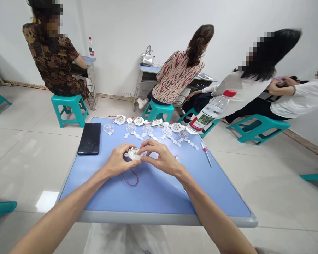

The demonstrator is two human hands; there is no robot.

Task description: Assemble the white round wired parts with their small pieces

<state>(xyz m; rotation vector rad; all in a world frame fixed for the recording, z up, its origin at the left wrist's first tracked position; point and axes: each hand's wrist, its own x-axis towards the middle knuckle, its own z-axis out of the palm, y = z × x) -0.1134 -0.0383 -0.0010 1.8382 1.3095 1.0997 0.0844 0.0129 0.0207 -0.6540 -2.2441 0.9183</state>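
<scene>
Above the middle of the blue desk, my left hand (121, 159) grips a round white plastic casing (134, 153) with small parts inside. A thin red cord loop (131, 182) hangs below that hand onto the desktop. My right hand (160, 157) comes from the other side, its thumb and forefinger pinched close at the casing's right edge. Whatever tiny part may be between those fingertips is hidden. Behind both hands, clear round covers (130, 128) and small white plastic pieces (178, 141) lie spread out. More white casings (139, 121) line the far edge.
A black phone (89, 138) lies at the desk's (159, 201) left edge. A red-capped water bottle (209, 114) stands at the far right corner, near a screwdriver (206, 155). Several people sit on green stools (69, 104) beyond, by a white wall.
</scene>
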